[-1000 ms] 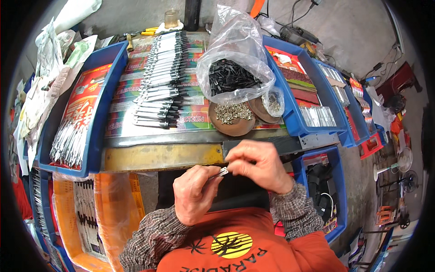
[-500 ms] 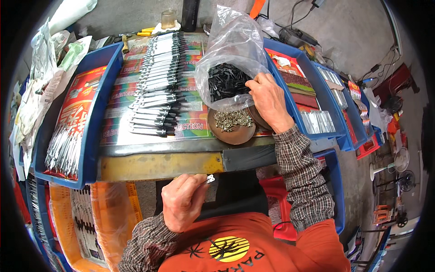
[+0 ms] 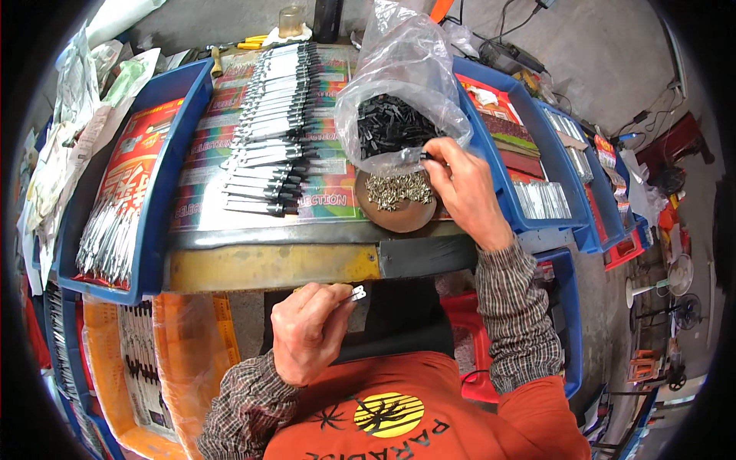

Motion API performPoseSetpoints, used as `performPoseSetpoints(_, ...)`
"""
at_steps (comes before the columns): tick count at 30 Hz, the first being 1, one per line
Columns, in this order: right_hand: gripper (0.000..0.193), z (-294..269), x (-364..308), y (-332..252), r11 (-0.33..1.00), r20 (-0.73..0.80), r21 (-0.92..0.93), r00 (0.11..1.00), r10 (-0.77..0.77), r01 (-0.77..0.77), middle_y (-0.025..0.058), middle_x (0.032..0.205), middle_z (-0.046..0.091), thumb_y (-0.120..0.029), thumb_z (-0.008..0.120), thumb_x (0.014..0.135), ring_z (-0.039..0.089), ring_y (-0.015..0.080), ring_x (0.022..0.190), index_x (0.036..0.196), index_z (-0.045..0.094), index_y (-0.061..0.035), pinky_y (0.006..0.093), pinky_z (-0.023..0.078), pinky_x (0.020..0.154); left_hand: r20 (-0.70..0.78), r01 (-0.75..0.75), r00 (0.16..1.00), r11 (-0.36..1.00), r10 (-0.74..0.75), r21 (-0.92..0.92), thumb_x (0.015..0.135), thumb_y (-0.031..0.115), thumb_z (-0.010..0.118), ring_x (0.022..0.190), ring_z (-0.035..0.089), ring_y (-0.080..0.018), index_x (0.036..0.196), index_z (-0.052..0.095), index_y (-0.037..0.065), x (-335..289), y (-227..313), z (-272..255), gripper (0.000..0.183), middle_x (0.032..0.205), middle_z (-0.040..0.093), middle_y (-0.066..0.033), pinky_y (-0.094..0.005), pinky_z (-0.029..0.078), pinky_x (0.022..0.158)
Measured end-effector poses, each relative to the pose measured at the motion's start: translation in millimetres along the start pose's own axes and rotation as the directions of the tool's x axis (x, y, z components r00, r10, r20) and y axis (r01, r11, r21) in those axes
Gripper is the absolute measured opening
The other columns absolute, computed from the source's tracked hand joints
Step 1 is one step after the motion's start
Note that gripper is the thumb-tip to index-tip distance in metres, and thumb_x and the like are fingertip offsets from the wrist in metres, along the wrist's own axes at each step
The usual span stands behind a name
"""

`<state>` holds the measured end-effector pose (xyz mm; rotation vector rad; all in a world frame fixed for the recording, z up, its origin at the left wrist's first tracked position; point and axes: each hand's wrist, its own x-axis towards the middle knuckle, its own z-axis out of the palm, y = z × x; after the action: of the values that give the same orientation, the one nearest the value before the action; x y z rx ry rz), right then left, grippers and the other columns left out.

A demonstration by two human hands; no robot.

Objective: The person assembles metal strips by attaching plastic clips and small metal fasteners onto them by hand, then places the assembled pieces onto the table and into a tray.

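Note:
My left hand (image 3: 305, 331) is closed round a thin metal strip (image 3: 358, 294), just in front of the bench edge; only its pale end with holes shows past the fingers. My right hand (image 3: 464, 190) pinches a small black plastic piece (image 3: 425, 156) at the near rim of a clear plastic bag (image 3: 364, 92). Inside the bag lies a heap of similar black pieces (image 3: 399, 126). Below the bag, a round brown dish (image 3: 399, 222) holds small brassy metal parts (image 3: 397, 192). A long overlapping row of metal strips with black ends (image 3: 268, 138) lies left of the bag.
A blue tray (image 3: 153, 222) of thin metal pieces stands at the left, and more blue trays (image 3: 502, 188) at the right. Below the bench are an orange crate (image 3: 192, 360) and a red stool (image 3: 471, 330). The bench edge (image 3: 276, 271) runs in front of me.
My right hand has drawn back toward me and slightly right from the bag's opening, and a black piece now shows in its fingers. My left hand has barely moved.

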<state>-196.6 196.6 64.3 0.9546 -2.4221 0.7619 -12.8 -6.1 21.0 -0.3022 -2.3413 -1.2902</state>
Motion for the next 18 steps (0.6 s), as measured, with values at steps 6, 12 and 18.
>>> performPoseSetpoints(6,0.016,-12.7,-57.6,-49.6,0.889,0.099,0.455,0.995,0.003,-0.048,0.0094,0.086,0.065,-0.004,0.070,0.081,0.062,0.0169,0.073,0.096,0.066,0.0008,0.0272,0.049,0.063,0.058,0.035,0.998,0.998,-0.033,-0.044,0.074,-0.006,0.069,0.059,0.059,-0.0259,0.091,0.063,0.002,-1.5,11.4,-2.3,0.020,0.071,0.060,-0.0110,-0.0326,0.046,0.053)
performPoseSetpoints(12,0.016,-15.4,-95.6,-71.3,0.669,0.239,0.700,0.965,0.108,-0.248,0.0084,0.088,0.064,-0.001,0.068,0.084,0.062,0.0127,0.072,0.099,0.068,0.0007,0.0235,0.049,0.061,0.093,0.044,0.995,0.989,-0.031,-0.142,0.075,-0.006,0.069,0.055,0.059,-0.0194,0.091,0.064,0.001,-3.5,19.9,0.4,0.018,0.069,0.060,-0.0097,-0.0291,0.045,0.049)
performPoseSetpoints(18,0.019,-11.7,-112.2,-81.2,0.564,0.259,0.770,0.954,0.150,-0.298,0.0085,0.094,0.062,0.005,0.065,0.084,0.061,0.0109,0.071,0.103,0.067,0.0009,0.0222,0.051,0.059,0.154,0.112,0.984,0.984,-0.090,-0.140,0.074,-0.008,0.069,0.063,0.061,-0.0173,0.091,0.066,0.000,-10.0,25.1,1.3,0.019,0.076,0.064,-0.0090,-0.0265,0.046,0.056)
